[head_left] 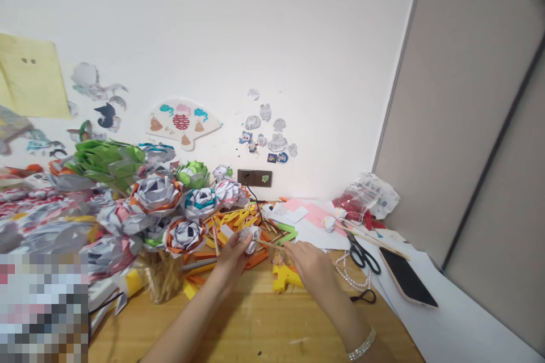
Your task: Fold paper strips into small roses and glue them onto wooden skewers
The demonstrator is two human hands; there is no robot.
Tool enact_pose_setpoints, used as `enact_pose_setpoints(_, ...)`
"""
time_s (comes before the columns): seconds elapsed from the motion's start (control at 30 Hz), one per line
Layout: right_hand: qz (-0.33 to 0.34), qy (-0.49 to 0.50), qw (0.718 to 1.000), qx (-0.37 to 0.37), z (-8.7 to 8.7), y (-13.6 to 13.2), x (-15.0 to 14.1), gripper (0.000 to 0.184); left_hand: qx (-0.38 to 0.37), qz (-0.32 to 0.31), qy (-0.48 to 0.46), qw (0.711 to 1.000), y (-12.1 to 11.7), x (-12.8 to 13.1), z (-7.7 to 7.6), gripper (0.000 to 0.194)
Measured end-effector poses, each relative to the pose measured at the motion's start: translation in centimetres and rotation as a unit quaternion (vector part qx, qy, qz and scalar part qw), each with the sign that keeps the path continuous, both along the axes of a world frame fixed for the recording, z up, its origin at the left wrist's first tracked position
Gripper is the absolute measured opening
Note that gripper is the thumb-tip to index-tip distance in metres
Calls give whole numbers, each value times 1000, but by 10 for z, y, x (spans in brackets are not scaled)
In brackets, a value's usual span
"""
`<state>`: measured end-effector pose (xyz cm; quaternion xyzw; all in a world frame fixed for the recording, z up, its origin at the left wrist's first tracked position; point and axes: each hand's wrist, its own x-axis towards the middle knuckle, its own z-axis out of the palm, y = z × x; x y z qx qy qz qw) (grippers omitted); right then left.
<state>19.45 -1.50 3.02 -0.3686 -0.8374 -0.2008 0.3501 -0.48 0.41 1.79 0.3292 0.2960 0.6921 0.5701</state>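
Note:
Above the middle of the wooden table (238, 329), my left hand (232, 258) is closed on a small white paper flower (252, 236). A thin wooden stick (270, 244) runs from the flower to my right hand (309, 264), whose fingers pinch its other end. Just under my right hand lies a yellow glue gun (281, 279), partly covered by that hand. Folded orange and yellow paper strips (240, 218) are heaped behind my left hand. Two small white paper buds (328, 223) lie on paper to the right.
Large paper flowers (157, 193) crowd the left, some standing in a clear vase (162, 278). At right are black scissors (361, 255), a bead string (351, 275), a phone (409, 277) and a plastic bag (370, 195). A black cord (255, 195) hangs from the wall socket (259, 178).

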Motion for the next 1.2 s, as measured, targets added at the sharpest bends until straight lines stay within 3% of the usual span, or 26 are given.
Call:
enact_pose_setpoints(0.2,1,35,999,26,-1,2,-3,15,4,17,7,1000,-2,2,1,37)
enact_pose_setpoints(0.47,36,70,996,-48,-1,-1,-4,18,18,5,40,999,-12,5,5,34)
enact_pose_setpoints(0.67,21,74,992,-100,-2,0,-6,19,15,40,82,996,-19,10,11,40)
enact_pose_setpoints(0.83,33,94,982,-158,-4,6,-3,19,68,94,160,980,-28,13,20,47)
enact_pose_setpoints(0.97,102,168,966,-168,-6,10,-1,21,117,73,215,967,-34,12,30,65)
enact_pose_setpoints(1.2,113,142,970,-158,-12,17,1,22,113,52,292,948,-38,9,34,56)
